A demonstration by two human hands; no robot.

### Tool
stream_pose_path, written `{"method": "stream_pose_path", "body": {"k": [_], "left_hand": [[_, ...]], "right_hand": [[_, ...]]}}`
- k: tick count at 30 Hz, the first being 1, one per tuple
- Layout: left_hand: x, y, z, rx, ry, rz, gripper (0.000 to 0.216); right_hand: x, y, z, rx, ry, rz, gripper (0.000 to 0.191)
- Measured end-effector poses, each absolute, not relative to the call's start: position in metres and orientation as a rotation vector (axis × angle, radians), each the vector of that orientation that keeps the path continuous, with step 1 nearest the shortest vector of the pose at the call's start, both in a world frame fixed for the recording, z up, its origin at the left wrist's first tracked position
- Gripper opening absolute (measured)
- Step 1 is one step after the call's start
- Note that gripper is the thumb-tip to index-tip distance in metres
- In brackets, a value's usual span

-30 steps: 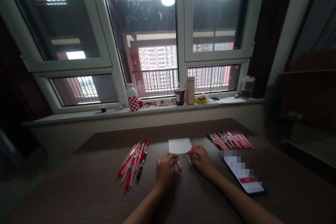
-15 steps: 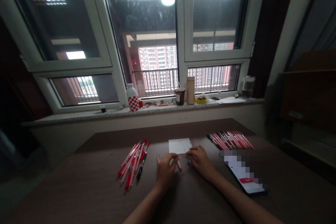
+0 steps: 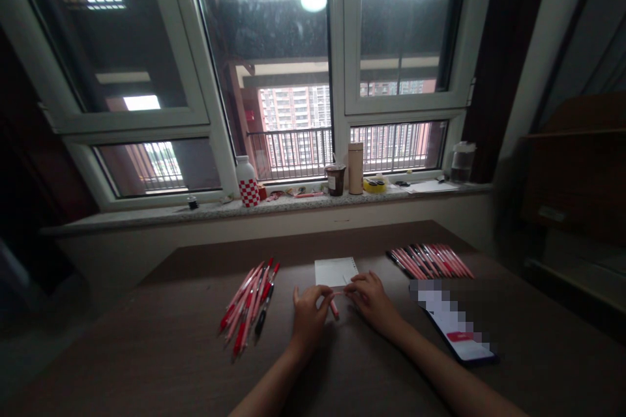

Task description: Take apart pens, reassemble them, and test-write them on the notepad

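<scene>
My left hand (image 3: pixel 308 313) and my right hand (image 3: pixel 372 300) meet over the dark wooden table (image 3: pixel 171 358), just in front of a small white notepad (image 3: pixel 335 271). The left hand's fingers are curled round a red pen part (image 3: pixel 334 308) that sticks out below them. The right hand pinches a thin pale piece, too small to name, and its fingertips touch those of the left hand. A loose pile of red pens (image 3: pixel 248 305) lies left of my left hand. A neat row of red pens (image 3: pixel 429 261) lies to the right, beyond my right hand.
A phone (image 3: pixel 457 331) with a lit screen lies by my right forearm. On the window sill (image 3: pixel 147 214) behind the table stand a red-checked white bottle (image 3: pixel 247 181), a dark cup (image 3: pixel 335 180), a tan flask (image 3: pixel 355 167) and a jar (image 3: pixel 461 161). A wooden cabinet (image 3: pixel 577 163) stands at right.
My right hand has moved left toward my left hand, and the thin pale piece it held apart is now brought up to the left hand's fingertips. Everything else is unmoved.
</scene>
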State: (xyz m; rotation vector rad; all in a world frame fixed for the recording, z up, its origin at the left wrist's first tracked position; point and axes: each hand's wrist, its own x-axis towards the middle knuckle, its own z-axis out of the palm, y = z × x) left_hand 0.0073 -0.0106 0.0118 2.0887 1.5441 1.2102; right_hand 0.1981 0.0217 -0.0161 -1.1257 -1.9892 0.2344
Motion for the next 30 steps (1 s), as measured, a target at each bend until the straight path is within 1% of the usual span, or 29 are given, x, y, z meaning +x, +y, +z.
{"method": "stream_pose_path", "body": {"k": [17, 30], "left_hand": [[0.0073, -0.0086, 0.0101, 2.077, 1.501, 1.237, 0.019], [0.0085, -0.0112, 0.0134, 2.093, 1.444, 1.185, 0.018]], "right_hand": [[0.1976, 0.0203, -0.0131, -1.136, -2.008, 0.270, 0.017], [0.1972, 0.0187, -0.0095, -1.160, -2.015, 0.298, 0.017]]}}
